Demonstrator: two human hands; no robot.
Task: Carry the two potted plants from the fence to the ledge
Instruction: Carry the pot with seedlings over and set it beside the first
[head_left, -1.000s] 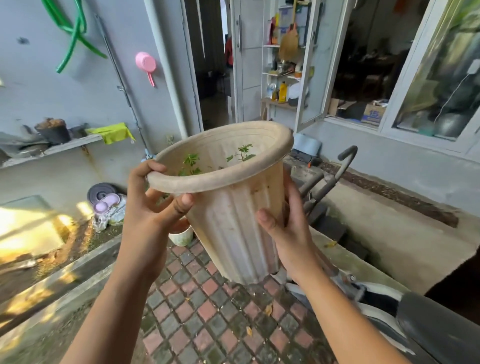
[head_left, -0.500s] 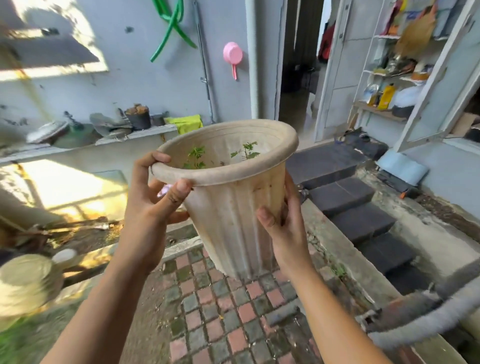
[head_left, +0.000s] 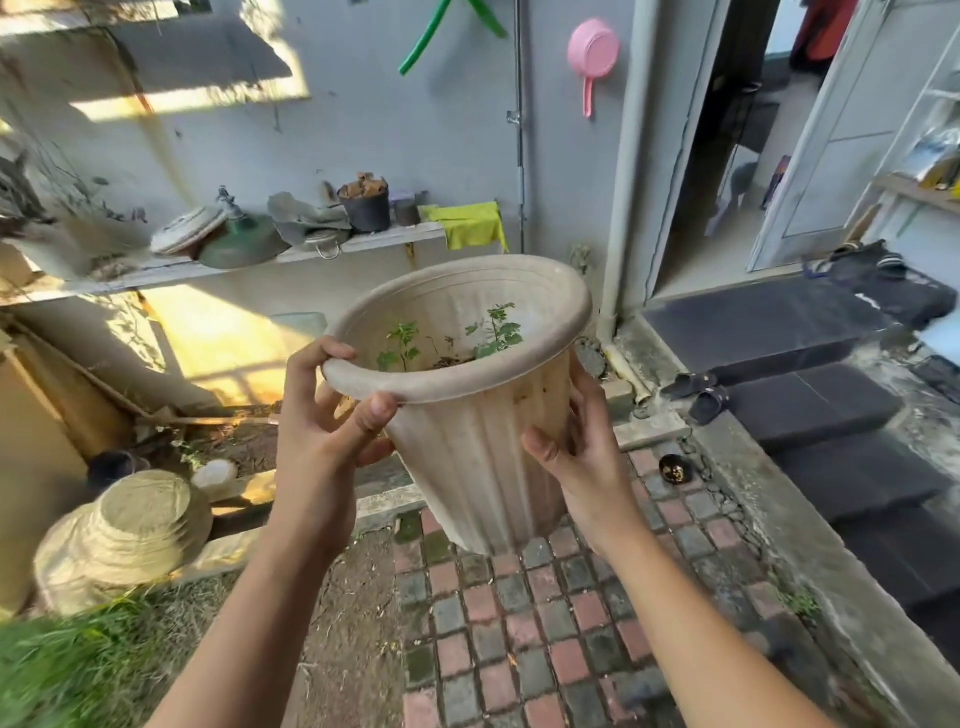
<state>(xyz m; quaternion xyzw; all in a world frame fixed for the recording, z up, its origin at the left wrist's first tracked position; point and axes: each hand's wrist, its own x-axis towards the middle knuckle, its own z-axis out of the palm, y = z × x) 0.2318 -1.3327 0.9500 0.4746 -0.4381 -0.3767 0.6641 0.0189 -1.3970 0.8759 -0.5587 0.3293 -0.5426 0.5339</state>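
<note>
I hold a cream ribbed plastic pot with small green seedlings up in front of me, tilted slightly away. My left hand grips its rolled rim at the near left, thumb under the lip. My right hand presses against the pot's right wall. The pot hangs in the air above the brick paving. A grey ledge runs along the wall ahead, behind and left of the pot. No second potted plant or fence is in view.
The ledge holds a black pot, a green lamp shade, a woven mat and a yellow cloth. An upturned straw hat lies low left. Dark steps with sandals and an open doorway are at right.
The view has swung to the left: the ledge and sunlit wall have come toward the centre, and the steps and doorway slid right. Both hands keep the same grip on the pot.
</note>
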